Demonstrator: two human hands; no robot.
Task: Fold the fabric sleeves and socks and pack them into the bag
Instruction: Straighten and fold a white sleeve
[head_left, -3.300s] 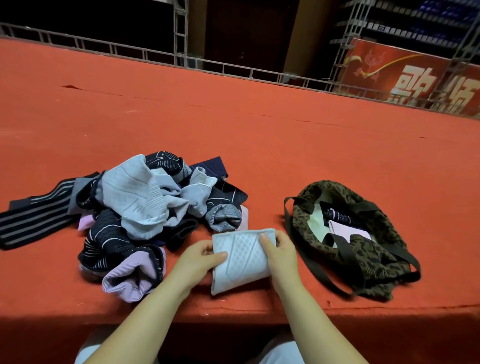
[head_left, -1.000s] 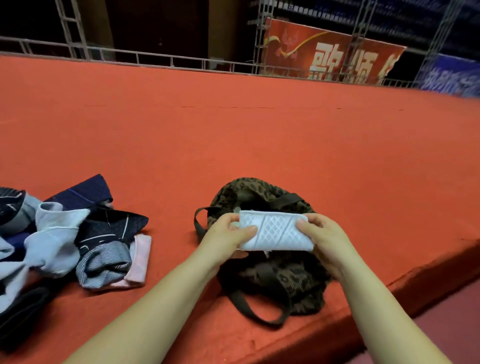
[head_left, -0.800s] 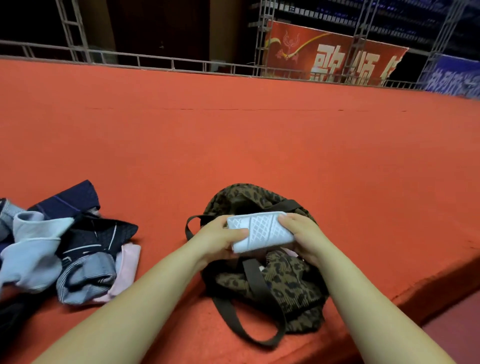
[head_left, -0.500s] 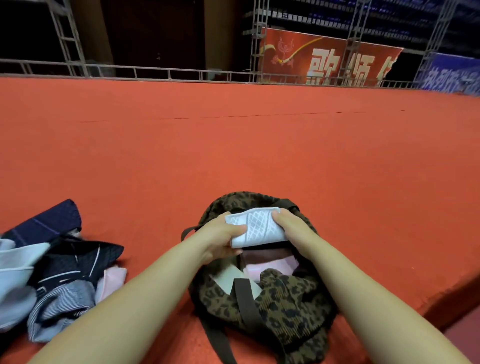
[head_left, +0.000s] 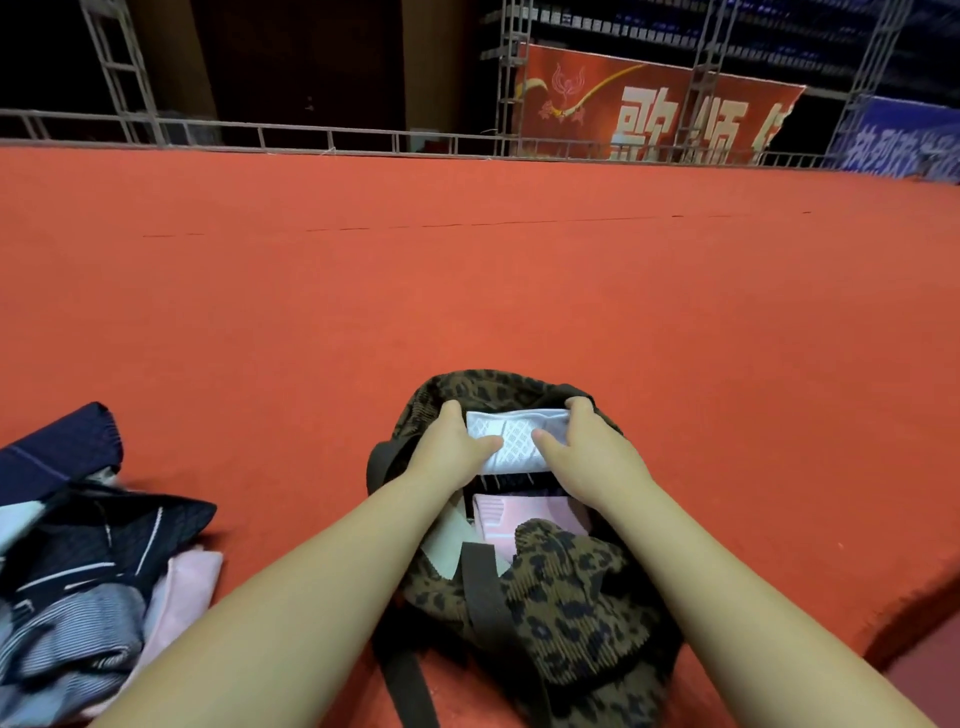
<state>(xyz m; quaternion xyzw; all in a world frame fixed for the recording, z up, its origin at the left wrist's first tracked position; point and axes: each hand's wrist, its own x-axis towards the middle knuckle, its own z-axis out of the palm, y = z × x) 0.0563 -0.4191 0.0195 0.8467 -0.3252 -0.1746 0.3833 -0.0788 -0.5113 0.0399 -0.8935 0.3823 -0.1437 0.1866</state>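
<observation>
A folded white fabric sleeve (head_left: 514, 439) with a diamond pattern sits in the open mouth of the leopard-print bag (head_left: 566, 597). My left hand (head_left: 452, 447) grips its left end and my right hand (head_left: 582, 449) grips its right end, thumbs on top. Inside the bag, below the sleeve, lie a folded pink piece (head_left: 524, 519) and a dark striped piece, partly hidden. A pile of unfolded sleeves and socks (head_left: 88, 577) in navy, striped grey and pink lies at the lower left.
The bag's dark straps (head_left: 480, 587) hang over its front. The red carpeted platform (head_left: 467, 270) stretches far ahead to a metal rail (head_left: 332, 140). Its front edge drops off at the lower right (head_left: 904, 608). A red banner (head_left: 654, 119) stands behind.
Both hands carried the folded white sleeve from the carpet beside the pile over to the bag and lowered it into the opening. The view shifted right, so most of the pile left the frame.
</observation>
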